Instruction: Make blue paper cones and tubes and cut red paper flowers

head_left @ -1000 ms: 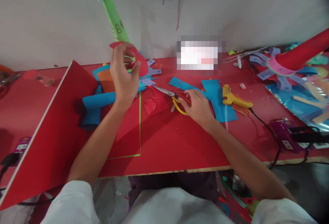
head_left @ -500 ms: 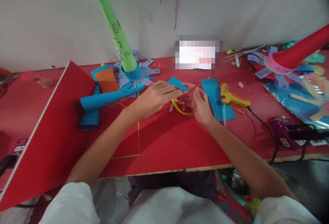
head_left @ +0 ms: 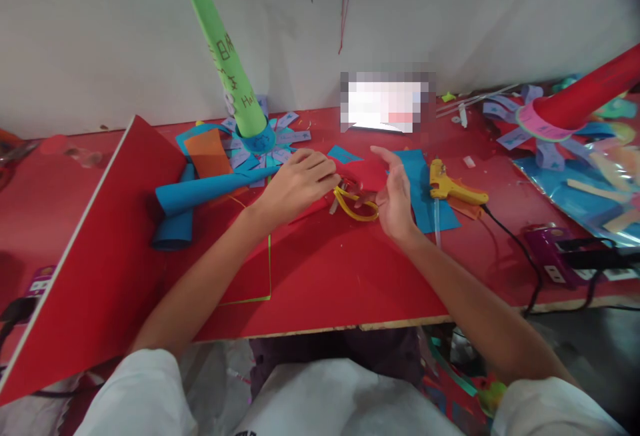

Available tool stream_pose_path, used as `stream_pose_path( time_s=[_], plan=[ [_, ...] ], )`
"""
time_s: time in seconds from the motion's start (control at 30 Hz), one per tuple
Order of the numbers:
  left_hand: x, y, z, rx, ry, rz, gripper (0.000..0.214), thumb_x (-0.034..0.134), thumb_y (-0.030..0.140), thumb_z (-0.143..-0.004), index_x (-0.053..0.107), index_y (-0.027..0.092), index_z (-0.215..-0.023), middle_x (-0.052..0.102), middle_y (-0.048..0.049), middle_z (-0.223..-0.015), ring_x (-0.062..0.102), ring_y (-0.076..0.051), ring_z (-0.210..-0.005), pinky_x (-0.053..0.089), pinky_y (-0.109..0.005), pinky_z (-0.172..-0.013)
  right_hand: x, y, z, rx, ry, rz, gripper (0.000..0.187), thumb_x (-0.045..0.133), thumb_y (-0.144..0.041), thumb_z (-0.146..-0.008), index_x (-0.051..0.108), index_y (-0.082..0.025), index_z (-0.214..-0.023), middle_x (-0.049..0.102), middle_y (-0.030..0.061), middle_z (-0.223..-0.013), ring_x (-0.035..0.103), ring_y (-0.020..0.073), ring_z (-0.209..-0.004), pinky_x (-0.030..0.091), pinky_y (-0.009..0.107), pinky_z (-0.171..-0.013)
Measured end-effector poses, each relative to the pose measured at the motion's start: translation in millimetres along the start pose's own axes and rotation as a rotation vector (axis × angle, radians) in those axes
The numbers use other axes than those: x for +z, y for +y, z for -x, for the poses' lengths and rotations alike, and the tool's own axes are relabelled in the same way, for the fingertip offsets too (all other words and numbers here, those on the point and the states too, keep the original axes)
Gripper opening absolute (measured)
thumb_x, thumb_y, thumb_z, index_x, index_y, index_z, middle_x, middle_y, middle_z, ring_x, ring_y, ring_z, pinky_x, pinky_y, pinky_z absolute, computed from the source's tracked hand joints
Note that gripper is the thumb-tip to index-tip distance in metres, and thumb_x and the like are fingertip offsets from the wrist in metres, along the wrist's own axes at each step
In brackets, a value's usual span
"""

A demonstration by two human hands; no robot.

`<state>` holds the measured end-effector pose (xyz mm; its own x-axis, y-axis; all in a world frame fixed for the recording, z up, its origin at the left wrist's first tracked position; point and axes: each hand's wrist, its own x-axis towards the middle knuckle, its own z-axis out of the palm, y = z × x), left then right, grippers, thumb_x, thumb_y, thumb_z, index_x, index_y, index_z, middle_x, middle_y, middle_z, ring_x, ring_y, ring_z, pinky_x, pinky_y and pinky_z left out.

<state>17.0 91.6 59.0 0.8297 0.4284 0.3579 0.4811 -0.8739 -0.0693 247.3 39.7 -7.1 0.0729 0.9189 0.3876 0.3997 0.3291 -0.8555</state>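
Observation:
A red paper piece (head_left: 367,173) is raised above the table between my hands. My left hand (head_left: 305,179) has its fingers closed on the paper's left end. My right hand (head_left: 397,199) is at the other end, with the upper finger stretched out and apart; its lower fingers are partly hidden around the paper. Below the paper lies a pair of scissors with yellow handles (head_left: 356,215); their blades are hard to make out. Blue paper pieces (head_left: 417,189) lie just behind and beside my right hand.
A yellow glue gun (head_left: 455,189) with a cord rests at right, near a purple power strip (head_left: 550,253). Rolled blue paper cones (head_left: 210,195) lie at left beside an upright red board (head_left: 90,256). A green paper tower (head_left: 230,69) and a bright screen (head_left: 383,106) stand behind.
The red piece has turned from a thin edge-on strip to a broader face. My right hand's fingers have gone from pinched to spread, while my left hand stays nearly in place.

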Motion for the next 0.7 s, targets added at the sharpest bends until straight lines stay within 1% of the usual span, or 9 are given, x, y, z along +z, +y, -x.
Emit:
stream_pose_path(
  time_s=[0.1,0.17,0.23,0.33,0.43,0.5,0.57,0.63,0.7],
  plan=[
    [10.7,0,7,-0.049,0.030,0.063,0.038,0.041,0.022,-0.113,0.078,0.027,-0.109,0.078,-0.0071,-0.111,0.070,-0.024,-0.113,0.051,-0.051,-0.111,2,5,-3,-0.022,0.111,-0.002,0.055,0.051,-0.065,-0.106,0.059,-0.028,-0.146,0.066,0.0145,-0.144,0.065,0.0342,-0.133,0.059,0.054,-0.106],
    [20.1,3,18,-0.089,0.118,0.103,0.036,0.042,0.022,-0.112,0.077,0.030,-0.112,0.079,-0.0048,-0.115,0.071,-0.022,-0.118,0.043,-0.054,-0.123,4,9,-6,-0.043,0.084,0.023,0.050,0.057,-0.059,-0.104,0.061,-0.027,-0.142,0.067,0.0147,-0.146,0.065,0.0336,-0.134,0.056,0.055,-0.112],
    [30.4,10,32,-0.171,0.217,0.169,0.030,0.048,0.033,-0.111,0.071,0.031,-0.131,0.073,-0.0079,-0.139,0.064,-0.026,-0.137,0.035,-0.058,-0.131,5,14,-8,-0.077,0.060,0.035,0.048,0.057,-0.056,-0.104,0.060,-0.026,-0.142,0.067,0.0152,-0.146,0.065,0.0335,-0.136,0.055,0.056,-0.114],
    [44.7,21,53,-0.405,0.399,0.386,0.051,0.047,0.055,-0.110,0.054,0.027,-0.152,0.058,-0.0165,-0.158,0.056,-0.031,-0.148,0.046,-0.054,-0.124,7,16,-9,-0.091,0.029,0.018,0.048,0.058,-0.055,-0.104,0.060,-0.027,-0.142,0.066,0.0151,-0.149,0.067,0.0333,-0.134,0.059,0.054,-0.111],
    [53.3,27,63,-0.558,0.478,0.597,0.056,0.031,0.059,-0.113,0.044,0.027,-0.157,0.063,-0.0174,-0.150,0.068,-0.026,-0.132,0.057,-0.043,-0.110,6,14,-7,-0.044,0.013,0.016,0.047,0.062,-0.056,-0.102,0.063,-0.027,-0.139,0.068,0.0141,-0.145,0.072,0.0319,-0.121,0.064,0.050,-0.098],
    [55.5,27,64,-0.618,0.466,0.647,0.061,0.027,0.065,-0.112,0.048,0.024,-0.152,0.068,-0.0167,-0.142,0.072,-0.024,-0.126,0.059,-0.039,-0.107,6,12,-6,-0.015,0.013,0.009,0.045,0.066,-0.056,-0.100,0.066,-0.026,-0.133,0.072,0.0138,-0.137,0.074,0.0312,-0.114,0.065,0.048,-0.093],
    [55.8,27,62,-0.642,0.405,0.643,0.063,0.040,0.071,-0.107,0.056,0.022,-0.143,0.071,-0.0161,-0.138,0.071,-0.026,-0.127,0.059,-0.039,-0.108,5,11,-6,0.008,0.024,-0.004,0.043,0.072,-0.057,-0.095,0.070,-0.024,-0.123,0.077,0.0132,-0.126,0.075,0.0310,-0.109,0.064,0.046,-0.091],
    [55.5,27,60,-0.635,0.347,0.635,0.054,0.057,0.065,-0.104,0.063,0.021,-0.135,0.074,-0.0147,-0.135,0.072,-0.026,-0.126,0.058,-0.040,-0.111,6,10,-5,0.032,0.028,-0.016,0.044,0.078,-0.060,-0.091,0.072,-0.024,-0.115,0.079,0.0113,-0.115,0.075,0.0302,-0.104,0.063,0.045,-0.090],
    [55.6,29,58,-0.630,0.318,0.633,0.039,0.063,0.050,-0.104,0.067,0.021,-0.130,0.077,-0.0121,-0.132,0.073,-0.025,-0.124,0.057,-0.041,-0.113,7,7,-4,0.052,0.025,-0.043,0.045,0.077,-0.064,-0.090,0.072,-0.024,-0.109,0.079,0.0093,-0.110,0.075,0.0283,-0.101,0.061,0.043,-0.089]
  ],
)
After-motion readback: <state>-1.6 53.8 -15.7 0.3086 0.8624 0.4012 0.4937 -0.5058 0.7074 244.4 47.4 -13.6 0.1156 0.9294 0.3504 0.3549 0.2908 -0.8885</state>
